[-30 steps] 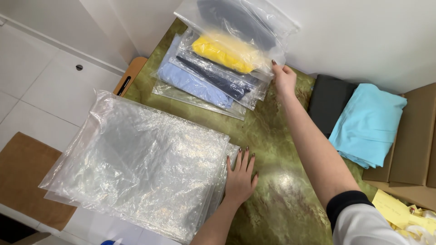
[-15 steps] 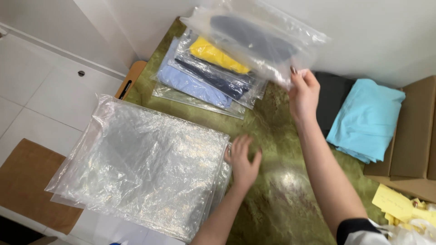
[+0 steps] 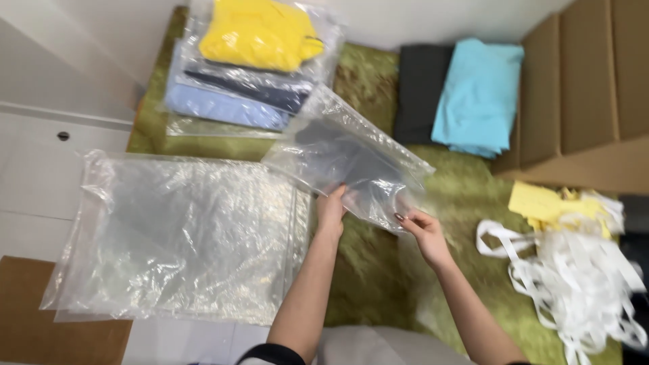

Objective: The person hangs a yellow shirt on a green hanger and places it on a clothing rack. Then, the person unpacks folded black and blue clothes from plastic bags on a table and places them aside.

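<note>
A clear plastic bag point(image 3: 341, 159) with a dark grey folded garment inside hangs above the green table point(image 3: 378, 270). My left hand point(image 3: 331, 209) grips its near edge from below. At the bag's near right corner, my right hand point(image 3: 422, 233) pinches the plastic. The bag tilts, its far end pointing toward a stack of bagged garments point(image 3: 250, 64), yellow on top, then dark navy and light blue.
A pile of empty clear bags point(image 3: 179, 236) lies at the left, overhanging the table edge. A black folded cloth point(image 3: 419, 88) and a light blue one point(image 3: 480, 94) sit at the back. Cardboard boxes point(image 3: 581, 74) stand right; white straps point(image 3: 574, 284) and yellow paper point(image 3: 541, 203) below them.
My right hand has brought the bagged grey garment from the far stack down toward me. My left hand left the empty bag pile and took hold of the bag's edge.
</note>
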